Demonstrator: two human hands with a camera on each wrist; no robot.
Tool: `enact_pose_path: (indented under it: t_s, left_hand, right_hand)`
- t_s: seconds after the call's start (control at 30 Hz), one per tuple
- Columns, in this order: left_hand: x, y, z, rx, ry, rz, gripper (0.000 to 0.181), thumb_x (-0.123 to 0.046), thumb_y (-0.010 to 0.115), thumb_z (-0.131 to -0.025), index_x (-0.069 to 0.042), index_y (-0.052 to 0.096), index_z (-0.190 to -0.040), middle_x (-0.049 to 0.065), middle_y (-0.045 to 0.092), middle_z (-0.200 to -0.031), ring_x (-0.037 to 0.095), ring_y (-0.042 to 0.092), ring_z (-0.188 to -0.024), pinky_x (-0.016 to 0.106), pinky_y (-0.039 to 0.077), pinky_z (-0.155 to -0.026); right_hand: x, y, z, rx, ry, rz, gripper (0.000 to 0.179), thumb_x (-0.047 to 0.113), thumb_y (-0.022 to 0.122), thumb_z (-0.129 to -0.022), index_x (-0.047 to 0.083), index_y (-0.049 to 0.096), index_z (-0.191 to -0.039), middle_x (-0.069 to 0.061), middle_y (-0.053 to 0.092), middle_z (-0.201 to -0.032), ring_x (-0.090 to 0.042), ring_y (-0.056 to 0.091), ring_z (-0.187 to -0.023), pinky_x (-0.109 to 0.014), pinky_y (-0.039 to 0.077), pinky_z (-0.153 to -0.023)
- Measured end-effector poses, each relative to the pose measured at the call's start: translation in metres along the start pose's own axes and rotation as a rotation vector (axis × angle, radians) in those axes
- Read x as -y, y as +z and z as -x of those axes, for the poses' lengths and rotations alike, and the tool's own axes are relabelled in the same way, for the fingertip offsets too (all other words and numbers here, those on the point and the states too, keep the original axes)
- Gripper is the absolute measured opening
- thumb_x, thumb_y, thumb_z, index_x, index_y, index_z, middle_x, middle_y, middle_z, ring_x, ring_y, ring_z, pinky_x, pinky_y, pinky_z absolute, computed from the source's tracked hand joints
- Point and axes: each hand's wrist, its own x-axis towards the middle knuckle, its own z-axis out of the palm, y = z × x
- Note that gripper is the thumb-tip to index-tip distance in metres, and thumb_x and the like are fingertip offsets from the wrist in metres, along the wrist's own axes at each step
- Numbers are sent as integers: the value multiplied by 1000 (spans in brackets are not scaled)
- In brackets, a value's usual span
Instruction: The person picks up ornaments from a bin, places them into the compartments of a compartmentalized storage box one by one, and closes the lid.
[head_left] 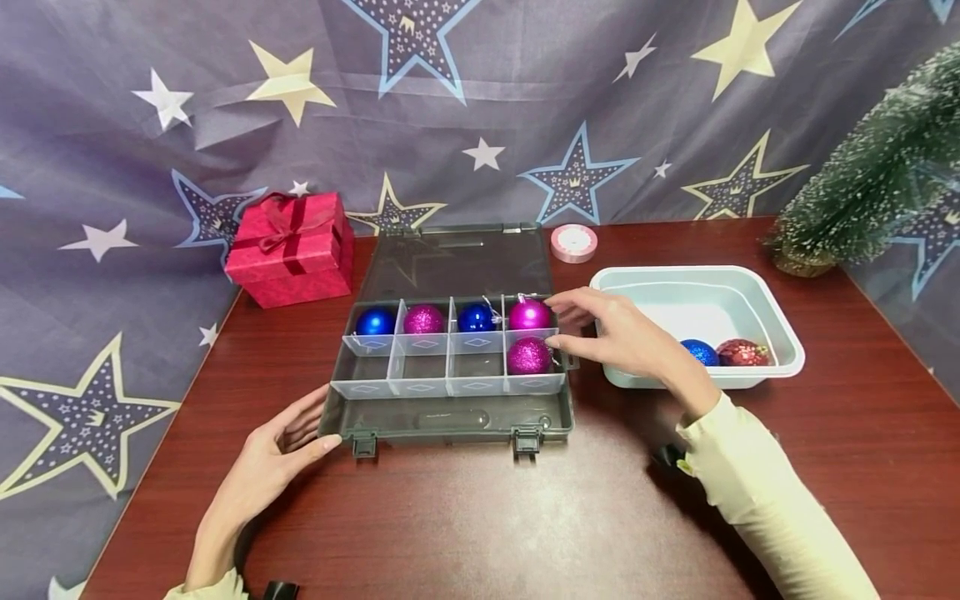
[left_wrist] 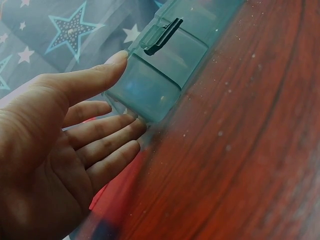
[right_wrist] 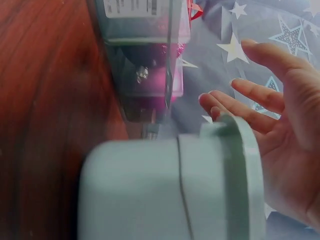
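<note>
White label (right_wrist: pixel 132 7) on divided box (head_left: pixel 420 410), right wrist view only

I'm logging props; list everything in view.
Organizer: 1, grey, centre, open
Basin: 1, pale green, right
Baubles: 7, three blue, three magenta, one red; five in organizer, two in basin
Label: 1, white, on organizer
Ribbon roll: 1, pink, back centre
Gift box: 1, red, back left
Tree: 1, green, back right
Table: 1, brown, underneath
Starry cloth: 1, grey, behind
Unclear objects: 2, black, foreground
Sleeves: 2, cream, foreground
Left hand: 1, organizer's left corner
Right hand: 1, organizer's right end
</note>
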Motion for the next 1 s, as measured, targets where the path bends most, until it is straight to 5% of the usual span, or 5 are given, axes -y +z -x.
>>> enact_pose_path:
  t_s: [0.23, 0.53, 1.0]
  left_hand:
    - [0, 0, -1, 1, 5, 2, 66, -7, 75, -96, -6, 45, -156, 23, 58, -143, 2, 61, -122, 14, 49, -98]
    - [0, 0, -1, 2, 5, 9, 67, -6, 75, -96, -6, 45, -156, 23, 57, -143, 3, 61, -122, 15, 49, -98]
    - [0, 0, 0, 2, 2, -7, 66, -7, 75, -97, -7, 46, -156, 22, 57, -144, 2, 61, -122, 14, 49, -98]
  right_hand:
    - [-6, -14, 11, -89, -30, 63, 42, 21, 81, -92, 6, 68, -129, -8, 71, -118, -24, 68, -107, -44, 55, -91]
    - [-17, -38, 36, -178, 72, 126, 41, 23, 78, -95, 6, 68, -131, -10, 71, -123, -24, 68, -104, -41, 53, -88]
    - [-42, -58, 70, -123, 108, 195, 35, 17, 79, -93, 4, 69, -125, -9, 74, -109, -21, 69, -94, -23, 53, -79]
